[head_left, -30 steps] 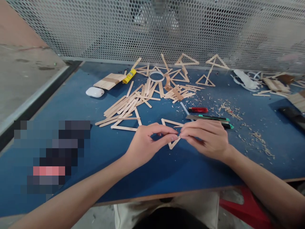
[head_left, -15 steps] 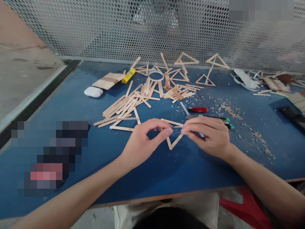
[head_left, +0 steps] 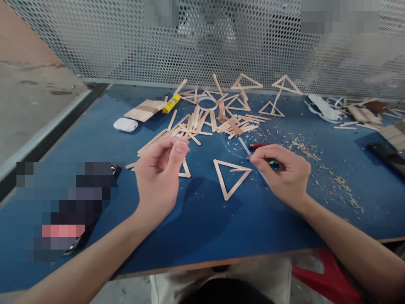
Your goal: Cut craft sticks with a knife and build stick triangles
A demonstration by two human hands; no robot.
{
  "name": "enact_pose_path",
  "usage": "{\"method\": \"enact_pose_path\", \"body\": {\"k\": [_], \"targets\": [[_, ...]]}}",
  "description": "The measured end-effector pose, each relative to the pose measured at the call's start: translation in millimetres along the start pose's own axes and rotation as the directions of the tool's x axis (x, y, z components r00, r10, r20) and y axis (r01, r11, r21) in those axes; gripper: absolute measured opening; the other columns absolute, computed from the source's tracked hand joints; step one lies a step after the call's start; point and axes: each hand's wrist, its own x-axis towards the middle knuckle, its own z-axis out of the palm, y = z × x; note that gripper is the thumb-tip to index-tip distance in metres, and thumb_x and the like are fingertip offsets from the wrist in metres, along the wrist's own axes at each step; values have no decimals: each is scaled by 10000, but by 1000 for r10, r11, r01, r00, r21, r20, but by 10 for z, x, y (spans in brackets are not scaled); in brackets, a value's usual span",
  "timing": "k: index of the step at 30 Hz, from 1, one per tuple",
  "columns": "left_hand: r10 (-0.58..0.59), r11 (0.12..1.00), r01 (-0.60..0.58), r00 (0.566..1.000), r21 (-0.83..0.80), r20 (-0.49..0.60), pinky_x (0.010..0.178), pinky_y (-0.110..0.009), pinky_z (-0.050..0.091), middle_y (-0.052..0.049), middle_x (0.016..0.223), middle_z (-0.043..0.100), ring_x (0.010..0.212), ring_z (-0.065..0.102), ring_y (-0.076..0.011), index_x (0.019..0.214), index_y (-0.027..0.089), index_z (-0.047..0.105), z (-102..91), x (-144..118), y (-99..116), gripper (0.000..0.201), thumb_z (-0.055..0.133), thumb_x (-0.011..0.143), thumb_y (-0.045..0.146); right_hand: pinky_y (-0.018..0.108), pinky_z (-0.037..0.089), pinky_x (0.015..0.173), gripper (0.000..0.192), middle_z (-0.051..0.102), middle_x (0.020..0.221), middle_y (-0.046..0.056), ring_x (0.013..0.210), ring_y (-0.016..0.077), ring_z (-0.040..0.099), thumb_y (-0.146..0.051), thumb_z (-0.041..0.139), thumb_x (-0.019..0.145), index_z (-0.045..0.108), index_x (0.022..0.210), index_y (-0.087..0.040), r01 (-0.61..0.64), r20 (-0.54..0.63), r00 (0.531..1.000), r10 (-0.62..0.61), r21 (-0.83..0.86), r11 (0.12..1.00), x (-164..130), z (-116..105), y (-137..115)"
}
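Observation:
A triangle of glued wooden sticks (head_left: 220,180) lies flat on the blue table (head_left: 205,228) between my hands. My left hand (head_left: 160,177) hovers left of it, raised off the table, thumb pressed against the fingertips with nothing visible in them. Under that hand another stick triangle (head_left: 185,171) is partly hidden. My right hand (head_left: 284,173) rests right of the triangle, its fingers curled around a green utility knife (head_left: 274,163) whose blade tip pokes out close to the triangle's right corner.
Behind lie a loose pile of sticks (head_left: 190,126), a red lighter (head_left: 257,147), a tape ring (head_left: 207,102), a yellow glue tube (head_left: 171,103), a white case (head_left: 125,124), more triangles (head_left: 271,109) and wood shavings (head_left: 303,147). A perforated screen (head_left: 126,42) closes the far side.
My hands, pinched together over the triangle, have pulled apart. The left one rose and went left, the right one drew back onto the knife. The triangle now lies uncovered.

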Motion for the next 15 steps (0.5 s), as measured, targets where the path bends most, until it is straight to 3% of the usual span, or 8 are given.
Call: {"method": "enact_pose_path", "body": {"k": [4, 5, 7, 9, 11, 13, 15], "targets": [[-103, 974, 55, 972, 221, 211, 627, -244, 479, -2, 844, 713, 711, 599, -120, 961, 238, 747, 14, -88, 15, 183, 643, 964, 389, 277, 447, 494, 85, 699, 745, -1, 559, 120, 541, -259, 707, 895, 751, 824, -244, -230, -29, 971, 237, 146, 962, 2, 16, 45], [-96, 961, 17, 957, 275, 274, 626, -247, 483, -4, 851, 722, 700, 601, -121, 972, 239, 749, 19, -109, 26, 178, 637, 968, 378, 279, 430, 478, 93, 683, 717, -1, 534, 116, 512, -284, 712, 894, 756, 824, -240, -281, -21, 957, 290, 196, 940, -1, 22, 54], [28, 933, -164, 921, 321, 390, 696, -266, 510, -14, 875, 742, 748, 631, -137, 961, 243, 753, 34, -142, 50, 143, 645, 965, 335, 282, 413, 467, 121, 664, 679, 2, 518, 116, 488, -323, 722, 887, 766, 820, -232, -348, 10, 934, 358, 262, 900, -14, 36, 54], [229, 863, -403, 849, 303, 476, 814, -299, 522, -22, 950, 762, 843, 652, -157, 942, 261, 759, 55, -166, 71, 86, 675, 944, 280, 281, 414, 480, 131, 666, 677, 2, 527, 115, 492, -335, 734, 876, 774, 812, -227, -373, 56, 927, 372, 264, 890, -31, 50, 24], [370, 767, -579, 751, 277, 548, 855, -315, 521, -21, 1104, 763, 873, 657, -156, 951, 287, 761, 78, -187, 86, 98, 685, 930, 228, 276, 425, 507, 120, 679, 699, 0, 553, 113, 510, -327, 746, 867, 777, 811, -225, -381, 125, 924, 361, 253, 889, -53, 65, -24], [409, 698, -666, 673, 264, 617, 816, -304, 531, -23, 1266, 721, 852, 672, -143, 969, 296, 756, 96, -206, 93, 146, 653, 943, 196, 272, 447, 539, 107, 694, 733, 1, 589, 117, 539, -320, 751, 864, 777, 819, -227, -386, 193, 920, 342, 285, 877, -77, 80, -72], [399, 659, -705, 623, 262, 672, 778, -290, 538, -35, 1341, 686, 854, 697, -140, 1000, 287, 746, 102, -218, 88, 178, 611, 961, 178, 274, 475, 574, 97, 711, 765, 6, 633, 130, 577, -315, 748, 868, 776, 836, -229, -392, 244, 914, 323, 332, 858, -99, 96, -105]]}}
